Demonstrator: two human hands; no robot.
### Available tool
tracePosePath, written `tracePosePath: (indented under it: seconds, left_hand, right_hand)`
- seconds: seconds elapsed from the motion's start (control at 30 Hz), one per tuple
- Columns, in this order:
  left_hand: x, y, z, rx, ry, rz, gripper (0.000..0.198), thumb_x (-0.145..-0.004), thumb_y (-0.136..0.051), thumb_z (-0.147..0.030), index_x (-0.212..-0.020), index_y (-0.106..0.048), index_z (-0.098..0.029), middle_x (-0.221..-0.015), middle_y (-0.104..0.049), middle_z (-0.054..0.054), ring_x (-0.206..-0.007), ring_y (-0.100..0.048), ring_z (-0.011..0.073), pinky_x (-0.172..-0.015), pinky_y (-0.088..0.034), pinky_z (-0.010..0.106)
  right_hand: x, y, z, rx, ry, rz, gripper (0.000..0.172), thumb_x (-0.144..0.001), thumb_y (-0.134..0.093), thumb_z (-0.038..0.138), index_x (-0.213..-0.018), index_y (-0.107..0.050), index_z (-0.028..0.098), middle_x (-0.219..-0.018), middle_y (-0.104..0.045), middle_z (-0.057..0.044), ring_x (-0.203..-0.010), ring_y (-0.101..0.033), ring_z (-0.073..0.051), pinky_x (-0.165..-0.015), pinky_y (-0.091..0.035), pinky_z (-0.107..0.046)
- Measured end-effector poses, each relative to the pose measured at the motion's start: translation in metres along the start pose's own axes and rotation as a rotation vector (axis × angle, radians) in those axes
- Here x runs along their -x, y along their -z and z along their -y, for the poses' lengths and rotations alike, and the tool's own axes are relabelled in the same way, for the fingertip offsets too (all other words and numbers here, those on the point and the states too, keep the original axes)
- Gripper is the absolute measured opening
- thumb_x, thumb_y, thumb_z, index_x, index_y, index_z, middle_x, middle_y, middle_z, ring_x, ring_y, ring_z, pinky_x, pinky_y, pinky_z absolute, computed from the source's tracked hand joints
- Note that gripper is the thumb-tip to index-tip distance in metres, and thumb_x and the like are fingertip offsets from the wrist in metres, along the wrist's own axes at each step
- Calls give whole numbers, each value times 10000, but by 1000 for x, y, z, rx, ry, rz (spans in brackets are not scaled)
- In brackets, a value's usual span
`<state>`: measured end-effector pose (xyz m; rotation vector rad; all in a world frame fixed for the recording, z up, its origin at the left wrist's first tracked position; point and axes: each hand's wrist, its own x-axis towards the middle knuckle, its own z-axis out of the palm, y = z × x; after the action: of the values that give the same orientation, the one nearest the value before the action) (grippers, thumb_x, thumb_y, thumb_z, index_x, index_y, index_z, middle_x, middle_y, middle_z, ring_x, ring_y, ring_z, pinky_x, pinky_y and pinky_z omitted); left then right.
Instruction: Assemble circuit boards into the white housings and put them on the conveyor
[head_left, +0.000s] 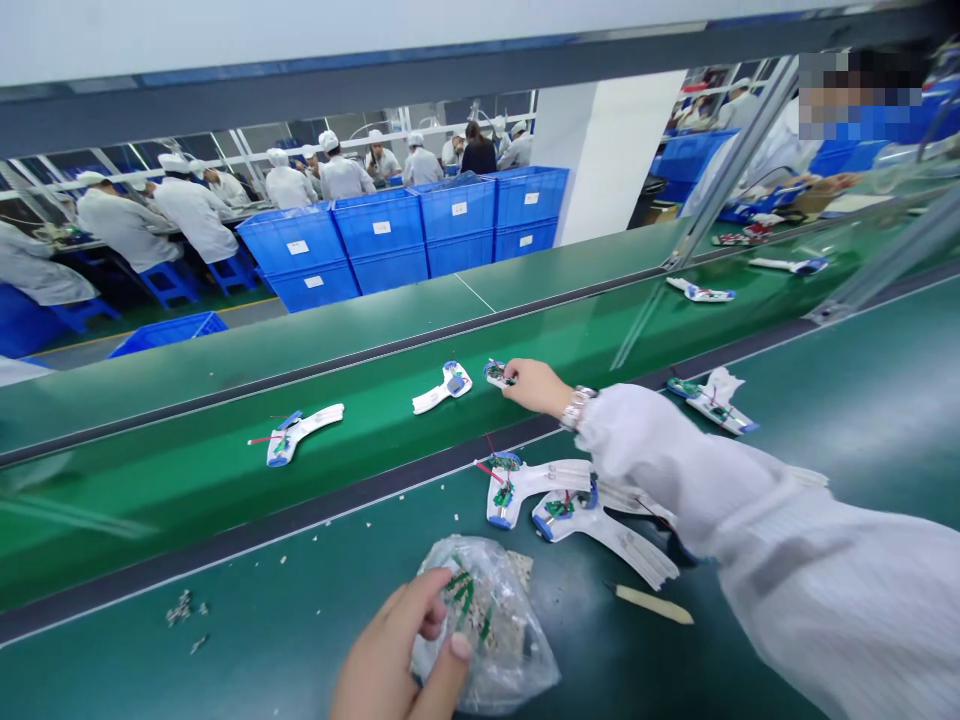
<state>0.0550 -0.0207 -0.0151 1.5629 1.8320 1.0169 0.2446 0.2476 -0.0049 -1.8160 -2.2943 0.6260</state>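
Far left, behind the line: co-workers [124, 228] in white coats and caps, seated at a bench, with stacked blue crates [382, 240] to their right. Near surface [247, 660], left end: loose pale scraps [180, 607]. Green conveyor belt [187, 500], across the middle: one white plastic housing [296, 433] with a red wire, then a second housing [442, 387] to its right. Left hand [397, 650], bottom centre: fingers curled and pinching a clear plastic bag [499, 640] of green circuit boards, which rests on the surface. Right hand [536, 388], reaching out over the belt: fingertips closed on a small white part [499, 373] with green circuitry, and a metal wristwatch [577, 405] below a white sleeve [675, 470]. Two more housings [517, 490] lie touching on the surface, a wooden stick [652, 603] just beside them. Far right: a further housing [712, 400] on the surface, near the belt's edge.
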Motion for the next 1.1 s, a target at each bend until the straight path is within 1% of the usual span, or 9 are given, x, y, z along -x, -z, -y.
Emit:
tracePosePath:
  seconds: [0.1, 0.2, 0.33, 0.4, 0.47, 0.67, 0.87, 1.03, 1.1]
  left_hand:
    - [-9, 4, -11, 77, 58, -53, 295, -807, -597, -429, -1015, -696, -245, -825, -691, 39, -749, -641, 214, -651, -496, 285]
    - [-18, 6, -28, 213, 153, -83, 390, -826, -596, -474, -1113, -661, -218, -915, -677, 54, -785, -629, 206, -647, -481, 275]
    - [-24, 4, -43, 514, 260, 147, 444, -884, -516, -532, -1124, -655, -185, -748, -657, 17, -639, -600, 162, -639, -469, 267]
    - [-22, 3, -43, 662, 309, 267, 428, -882, -528, -528, -1082, -682, -182, -755, -667, 21, -600, -569, 142, -584, -449, 246]
    - [-18, 4, -41, 741, 335, 298, 385, -861, -584, -492, -1050, -700, -177, -758, -668, 21, -598, -541, 128, -564, -425, 227]
    - [-1, 11, -37, 760, 421, 264, 468, -737, -741, -482, -1067, -678, -156, -597, -554, -43, -580, -508, 115, -535, -413, 209]
    - [14, 15, -56, 867, 446, -81, 387, -586, -874, -396, -894, -740, -204, -732, -733, 4, -639, -645, 106, -572, -493, 154]
    - [21, 15, -77, 940, 365, -214, 310, -581, -882, -366, -827, -748, -235, -682, -732, -27, -605, -655, 81, -573, -502, 114]
    - [23, 15, -79, 859, 345, -256, 306, -581, -876, -368, -824, -737, -244, -671, -721, -44, -587, -636, 72, -563, -499, 108]
  right_hand:
    - [50, 28, 3, -115, 176, 58, 195, -870, -615, 235, -1036, -631, 134, -1000, -674, -47, -878, -649, -176, -805, -525, -329]
    - [106, 45, 12, -249, 429, 126, 113, -774, -676, 192, -884, -665, 165, -1051, -685, -26, -949, -654, -172, -846, -503, -278]
    - [158, 44, 29, -343, 876, 83, 78, -757, -605, 96, -749, -641, 164, -1118, -667, -100, -1050, -622, -201, -908, -475, -331]
    - [172, 39, 35, -262, 1003, 63, 134, -752, -551, 52, -720, -618, 163, -1069, -673, -104, -986, -619, -207, -891, -474, -363]
    - [179, 35, 40, -161, 1073, 74, 155, -748, -526, 33, -709, -605, 159, -1028, -671, -102, -919, -605, -215, -849, -477, -385]
    - [184, 35, 45, -165, 1061, 180, 144, -746, -541, 40, -675, -592, 155, -968, -664, -80, -871, -600, -201, -807, -474, -350]
    - [174, 29, 48, -405, 883, 382, 56, -760, -636, 116, -756, -652, 169, -1025, -682, -58, -949, -632, -183, -862, -469, -303]
    - [182, 11, 69, -660, 681, 91, 57, -800, -639, 183, -843, -670, 163, -944, -682, -59, -942, -612, -175, -877, -448, -305]
    - [190, 5, 78, -720, 705, 108, 15, -772, -665, 159, -787, -669, 159, -827, -672, -35, -856, -600, -157, -827, -451, -284]
